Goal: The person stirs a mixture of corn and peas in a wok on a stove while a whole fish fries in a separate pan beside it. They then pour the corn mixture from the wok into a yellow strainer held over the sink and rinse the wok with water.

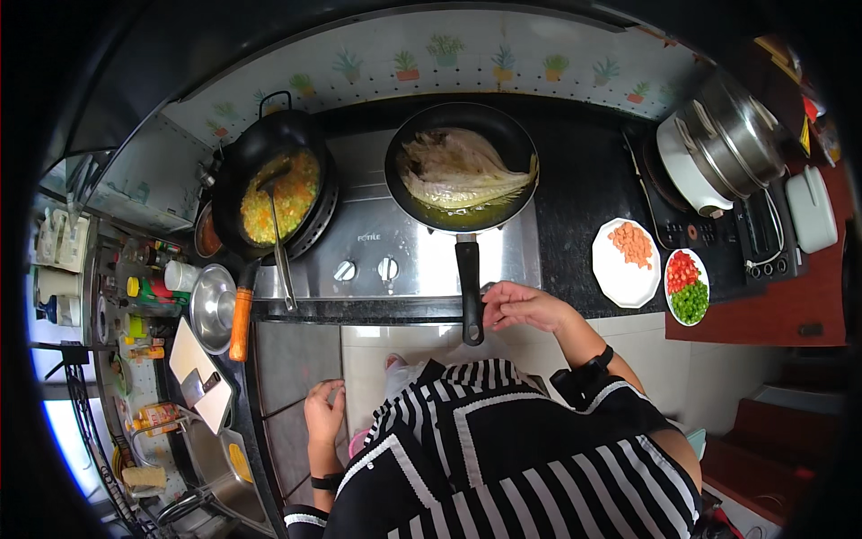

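Note:
A black frying pan point(431, 214) stands on the right burner of the steel gas hob. In it lies a whole flattened fish point(465, 168), with yellowish oil around its lower side. My right hand point(522, 306) is just right of the pan's black handle point(467, 290), fingers loosely bent and not wrapped around it; whether a fingertip touches is unclear. Low at my left side, my left hand point(324, 407) hangs loosely curled and holds nothing visible. On the left burner, a black wok point(232, 202) holds a yellow-orange diced mixture point(283, 202), with a metal spatula point(279, 249) resting in it.
Diced pink food lies on a white plate point(616, 286), right of the hob. Red and green dice fill a small dish point(687, 286). Further right stands a steamer pot point(714, 148). At left are a steel bowl point(214, 310) and a cutting board point(215, 407) bearing a cleaver point(195, 387).

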Demonstrator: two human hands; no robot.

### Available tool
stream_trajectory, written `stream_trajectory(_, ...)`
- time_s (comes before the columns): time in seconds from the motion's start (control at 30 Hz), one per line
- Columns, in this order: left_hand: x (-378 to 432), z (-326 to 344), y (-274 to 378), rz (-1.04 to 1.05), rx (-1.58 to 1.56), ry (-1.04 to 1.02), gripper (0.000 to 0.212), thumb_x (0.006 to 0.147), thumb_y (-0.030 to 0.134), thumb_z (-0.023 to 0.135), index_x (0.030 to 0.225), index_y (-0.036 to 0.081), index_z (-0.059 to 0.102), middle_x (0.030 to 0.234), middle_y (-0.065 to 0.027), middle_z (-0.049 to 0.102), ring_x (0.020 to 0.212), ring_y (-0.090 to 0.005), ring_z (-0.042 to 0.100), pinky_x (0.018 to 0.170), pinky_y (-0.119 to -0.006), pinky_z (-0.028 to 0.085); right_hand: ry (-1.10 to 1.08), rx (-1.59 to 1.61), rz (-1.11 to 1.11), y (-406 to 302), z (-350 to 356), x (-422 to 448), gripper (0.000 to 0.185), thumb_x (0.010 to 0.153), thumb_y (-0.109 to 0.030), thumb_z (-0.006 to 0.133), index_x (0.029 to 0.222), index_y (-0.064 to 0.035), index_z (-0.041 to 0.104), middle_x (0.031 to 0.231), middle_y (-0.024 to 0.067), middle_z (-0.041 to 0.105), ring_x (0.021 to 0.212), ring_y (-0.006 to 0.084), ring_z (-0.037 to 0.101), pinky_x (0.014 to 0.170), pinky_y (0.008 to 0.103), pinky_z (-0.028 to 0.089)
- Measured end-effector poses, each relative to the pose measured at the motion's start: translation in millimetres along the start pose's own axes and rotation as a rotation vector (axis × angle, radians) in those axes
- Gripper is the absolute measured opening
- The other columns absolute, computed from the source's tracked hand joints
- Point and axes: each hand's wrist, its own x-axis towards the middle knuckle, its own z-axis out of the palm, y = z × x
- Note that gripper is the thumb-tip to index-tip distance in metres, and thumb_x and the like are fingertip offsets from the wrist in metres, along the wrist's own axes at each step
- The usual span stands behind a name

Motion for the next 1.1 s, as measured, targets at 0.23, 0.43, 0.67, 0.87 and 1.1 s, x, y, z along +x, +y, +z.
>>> stream_trajectory(0.23,14.5,-7.4,17.5,0.001,0.033,-0.077,0.016,0.074,0.009,0.061,0.089,0.005,0.064,0.086,-0.0124,0.063,0.06,-0.0233,0.057,0.054,-0.03,0.044,-0.008,0.024,-0.043,0.3,-3.3,-9.6,0.026,0.089,-0.017,0.05,0.113,-0.0077,0.046,0.1,0.0088,0.057,0.097,0.0193,0.056,0.082,0.0313,0.045)
stream_trajectory(0.43,26.1,-4.6,30.9,0.014,0.035,-0.121,0.019,0.072,0.012,0.062,0.09,0.006,0.064,0.083,-0.0128,0.062,0.053,-0.0251,0.053,0.057,-0.033,0.045,0.076,0.013,-0.053,-4.3,-6.7,-20.7,0.026,0.089,-0.017,0.05,0.112,-0.0063,0.047,0.098,0.0099,0.057,0.093,0.0193,0.057,0.082,0.0319,0.046)
stream_trajectory(0.67,18.4,7.2,23.2,-0.006,0.02,-0.164,0.02,0.072,0.014,0.063,0.091,0.007,0.064,0.084,-0.013,0.061,0.055,-0.0264,0.053,0.059,-0.035,0.045,0.118,0.001,-0.048,-2.1,-8.9,-31.4,0.026,0.089,-0.016,0.049,0.112,-0.0056,0.047,0.099,0.0104,0.058,0.094,0.0184,0.057,0.082,0.0311,0.047)
stream_trajectory(0.87,13.1,14.1,17.5,0.0,0.006,-0.183,0.022,0.072,0.015,0.064,0.092,0.007,0.064,0.085,-0.0134,0.061,0.056,-0.0267,0.054,0.06,-0.035,0.046,0.124,0.114,-0.012,-13.6,15.9,-10.6,0.028,0.091,-0.019,0.046,0.115,-0.0057,0.044,0.1,0.0124,0.057,0.096,0.0216,0.057,0.085,0.0347,0.046)
stream_trajectory(1.1,8.5,11.3,12.9,0.04,0.002,-0.165,0.023,0.073,0.012,0.063,0.095,0.005,0.064,0.09,-0.0134,0.062,0.057,-0.0233,0.055,0.056,-0.031,0.044,0.149,0.444,-0.058,-20.7,48.0,36.6,0.031,0.09,-0.019,0.049,0.118,-0.0085,0.041,0.092,0.0093,0.057,0.091,0.0251,0.058,0.082,0.0423,0.048)
